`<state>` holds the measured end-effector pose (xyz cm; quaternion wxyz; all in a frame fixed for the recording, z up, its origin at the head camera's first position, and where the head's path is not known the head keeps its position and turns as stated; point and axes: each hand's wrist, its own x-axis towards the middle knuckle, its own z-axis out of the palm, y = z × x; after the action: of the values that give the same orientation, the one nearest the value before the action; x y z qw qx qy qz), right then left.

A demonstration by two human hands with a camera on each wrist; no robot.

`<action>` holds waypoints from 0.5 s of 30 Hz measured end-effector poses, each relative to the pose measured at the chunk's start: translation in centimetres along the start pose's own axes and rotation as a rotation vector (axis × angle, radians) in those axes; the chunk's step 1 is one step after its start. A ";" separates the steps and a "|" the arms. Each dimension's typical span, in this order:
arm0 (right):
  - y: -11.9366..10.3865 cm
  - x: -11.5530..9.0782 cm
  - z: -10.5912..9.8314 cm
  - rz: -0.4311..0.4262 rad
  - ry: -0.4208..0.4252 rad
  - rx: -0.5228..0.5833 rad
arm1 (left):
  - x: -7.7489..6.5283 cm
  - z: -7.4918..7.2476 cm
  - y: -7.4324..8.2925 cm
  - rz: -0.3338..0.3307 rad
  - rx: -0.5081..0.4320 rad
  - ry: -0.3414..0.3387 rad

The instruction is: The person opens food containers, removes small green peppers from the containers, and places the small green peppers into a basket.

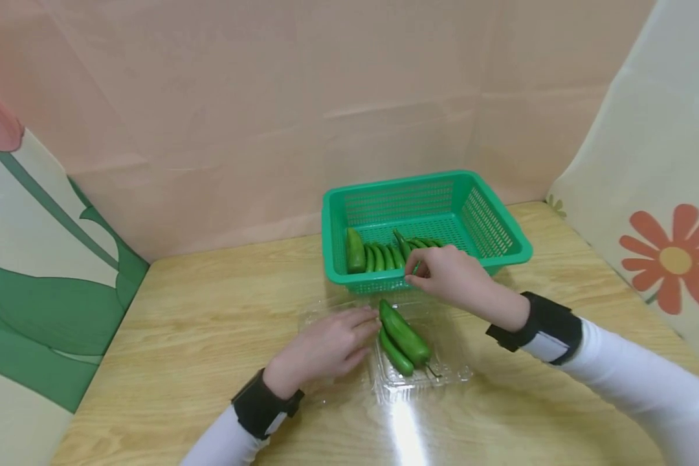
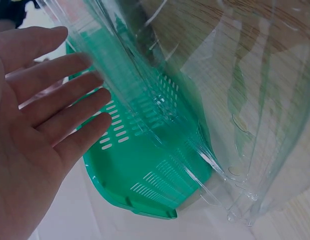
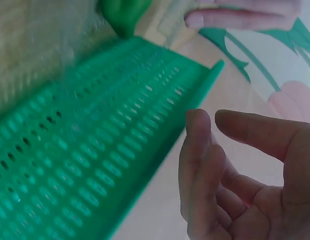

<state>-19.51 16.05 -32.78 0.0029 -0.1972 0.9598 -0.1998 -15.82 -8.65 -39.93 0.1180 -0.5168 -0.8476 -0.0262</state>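
Observation:
A clear plastic clamshell box [image 1: 451,343] lies on the table with its lid side to the left. Inside it are a large green pepper [image 1: 406,335] and a slimmer green pepper [image 1: 393,353], side by side. My left hand [image 1: 331,344] hovers at the left of these peppers, its fingers extended; whether the fingertips touch them I cannot tell. In the left wrist view that palm holds nothing. Over the front rim of a green basket [image 1: 431,181] is my right hand [image 1: 451,275]. Its fingers bend loosely, with a gap between thumb and forefinger [image 3: 197,130] and nothing held.
Along the basket's front side lie one large pepper [image 1: 355,251] and several small green peppers [image 1: 378,257], partly behind the right hand. A pinkish cloth [image 1: 239,129] hangs behind the wooden table [image 1: 210,310], and a flowered cloth [image 1: 646,162] stands at the right.

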 end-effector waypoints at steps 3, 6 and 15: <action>0.1 -0.3 0.9 -0.015 -0.025 0.012 | 0.0 0.0 0.0 -0.004 -0.004 -0.006; 0.2 -0.5 1.7 -0.033 -0.055 0.032 | 0.0 0.0 0.0 -0.004 0.003 -0.006; 0.9 -0.9 3.7 -0.060 -0.136 0.080 | 0.0 0.0 0.0 -0.006 0.002 -0.003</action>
<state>-18.73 15.71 -36.56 0.0698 -0.2387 0.9422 -0.2244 -15.86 -8.62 -39.95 0.1171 -0.5141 -0.8493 -0.0251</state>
